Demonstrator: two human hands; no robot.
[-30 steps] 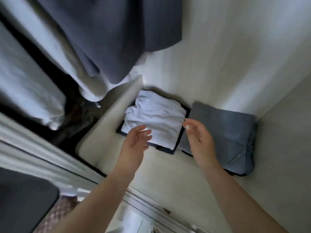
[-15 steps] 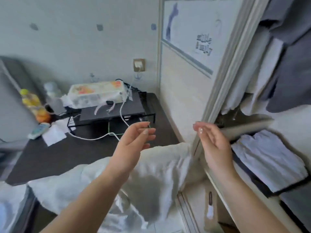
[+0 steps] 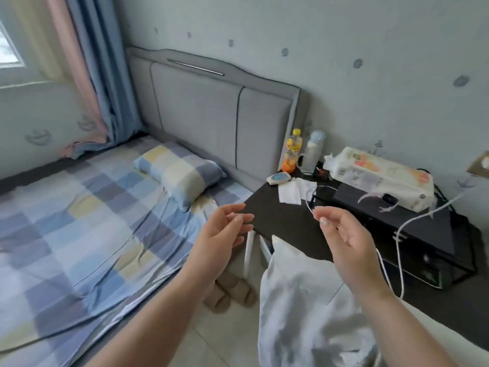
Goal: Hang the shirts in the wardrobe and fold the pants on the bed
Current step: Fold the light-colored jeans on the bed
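Left hand (image 3: 225, 234), right hand (image 3: 346, 239) empty, raised beside bed (image 3: 79, 221)

Two hands (image 3: 283, 237), one pillow (image 3: 180, 173), two bottles (image 3: 304, 154), two slippers (image 3: 230, 292).

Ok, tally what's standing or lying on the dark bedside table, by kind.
Bottles: 2, an orange drink bottle and a baby bottle
Tissue packs: 1
Remotes: 1
Loose tissues: 1
Total: 5
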